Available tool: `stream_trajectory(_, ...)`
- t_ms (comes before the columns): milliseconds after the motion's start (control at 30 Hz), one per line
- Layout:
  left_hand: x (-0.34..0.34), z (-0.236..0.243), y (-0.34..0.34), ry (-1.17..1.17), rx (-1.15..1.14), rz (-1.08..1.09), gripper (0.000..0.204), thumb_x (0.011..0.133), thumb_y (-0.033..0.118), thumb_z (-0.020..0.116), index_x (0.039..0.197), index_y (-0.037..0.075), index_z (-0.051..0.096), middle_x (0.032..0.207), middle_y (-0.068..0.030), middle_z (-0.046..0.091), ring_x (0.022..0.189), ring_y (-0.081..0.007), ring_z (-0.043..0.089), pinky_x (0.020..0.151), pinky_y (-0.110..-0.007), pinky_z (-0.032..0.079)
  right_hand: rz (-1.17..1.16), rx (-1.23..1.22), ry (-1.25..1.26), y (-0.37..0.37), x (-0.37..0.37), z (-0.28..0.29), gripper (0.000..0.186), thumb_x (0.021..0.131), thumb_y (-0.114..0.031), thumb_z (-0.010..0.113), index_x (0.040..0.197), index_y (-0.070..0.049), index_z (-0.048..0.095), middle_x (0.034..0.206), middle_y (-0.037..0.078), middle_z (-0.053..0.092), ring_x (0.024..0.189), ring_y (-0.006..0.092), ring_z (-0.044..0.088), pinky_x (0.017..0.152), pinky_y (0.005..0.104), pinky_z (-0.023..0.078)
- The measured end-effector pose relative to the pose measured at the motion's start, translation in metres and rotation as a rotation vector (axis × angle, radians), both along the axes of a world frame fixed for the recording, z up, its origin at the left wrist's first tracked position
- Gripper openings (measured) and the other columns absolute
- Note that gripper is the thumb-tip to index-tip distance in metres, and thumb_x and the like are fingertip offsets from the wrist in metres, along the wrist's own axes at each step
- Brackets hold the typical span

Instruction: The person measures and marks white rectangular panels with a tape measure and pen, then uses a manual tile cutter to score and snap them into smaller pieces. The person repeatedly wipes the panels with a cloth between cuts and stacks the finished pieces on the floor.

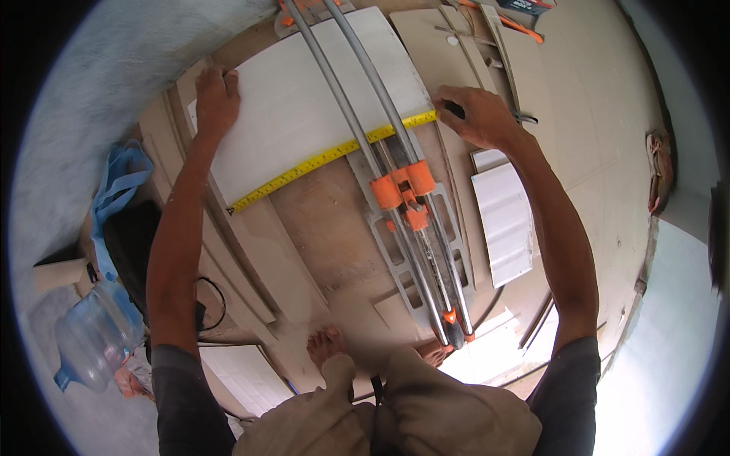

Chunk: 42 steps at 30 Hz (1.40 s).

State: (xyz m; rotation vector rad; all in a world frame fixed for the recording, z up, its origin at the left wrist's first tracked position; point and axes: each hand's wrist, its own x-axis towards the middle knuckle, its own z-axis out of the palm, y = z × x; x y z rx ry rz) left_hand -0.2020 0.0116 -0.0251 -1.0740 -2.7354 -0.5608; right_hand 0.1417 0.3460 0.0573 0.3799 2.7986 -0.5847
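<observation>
A white tile [274,99] lies crosswise under the twin steel rails of an orange and grey tile cutter [403,182], whose sliding carriage sits below the tile. My left hand [217,99] grips the tile's upper-left edge with bent fingers. A yellow tape measure [330,153] stretches along the tile's lower edge, its hooked end at the left corner. At the tile's right end, my right hand [475,118] is closed around the tape's dark case, which is partly hidden by the fingers.
Cardboard sheets [266,273] and white offcuts [502,220] surround the cutter. At left are a blue bag [114,175], a black case [129,251] and a water jug [91,342]. An orange-handled tool [525,30] lies at top right. My bare foot [325,342] is below; walls border both sides.
</observation>
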Motion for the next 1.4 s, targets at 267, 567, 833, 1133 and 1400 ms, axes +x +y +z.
stream_trajectory(267,0.154,0.061,0.004,-0.012,-0.062,-0.417,0.099,0.086,0.052,0.076,0.162,0.012,0.027,0.166,-0.0149,0.029,0.156,-0.0363,0.023,0.127,-0.064,0.007,-0.022,-0.022,0.034,0.005,0.005,-0.003,0.018,0.095,-0.025,0.063,0.107,-0.011,0.066,0.095,0.013,0.073,0.089,0.0331,0.07,0.082,0.0462,0.054)
stream_trajectory(567,0.195,0.037,0.005,-0.095,-0.163,-0.294,0.106,0.08,0.035,0.084,0.164,0.015,0.023,0.167,-0.0121,0.028,0.157,-0.0323,0.021,0.127,-0.064,0.006,0.001,-0.031,0.044,0.002,-0.002,0.001,0.019,0.095,-0.026,0.062,0.106,-0.011,0.066,0.093,0.012,0.073,0.089,0.033,0.07,0.083,0.0465,0.053)
stream_trajectory(833,0.193,0.041,0.004,-0.089,-0.236,-0.26,0.105,0.078,0.043,0.086,0.162,0.016,0.027,0.165,-0.0051,0.034,0.155,-0.0245,0.027,0.128,-0.063,0.004,0.001,-0.02,0.02,0.004,-0.005,0.001,0.019,0.095,-0.024,0.064,0.106,-0.01,0.066,0.092,0.012,0.073,0.086,0.0308,0.069,0.082,0.0441,0.054)
stream_trajectory(1133,0.191,0.043,0.005,-0.097,-0.27,-0.232,0.106,0.073,0.045,0.089,0.161,0.022,0.033,0.165,0.0005,0.035,0.155,-0.0215,0.028,0.13,-0.059,0.006,0.026,-0.005,0.104,0.006,0.003,-0.007,0.019,0.097,-0.026,0.061,0.107,-0.01,0.065,0.092,0.01,0.071,0.087,0.03,0.068,0.081,0.0454,0.054)
stream_trajectory(1400,0.187,0.038,0.003,-0.064,-0.192,-0.261,0.104,0.07,0.042,0.091,0.158,0.021,0.039,0.163,-0.0017,0.041,0.152,-0.024,0.035,0.129,-0.058,0.014,0.024,0.009,0.118,0.004,0.003,-0.008,0.019,0.096,-0.027,0.059,0.106,-0.012,0.066,0.089,0.01,0.071,0.088,0.0312,0.068,0.08,0.0471,0.054)
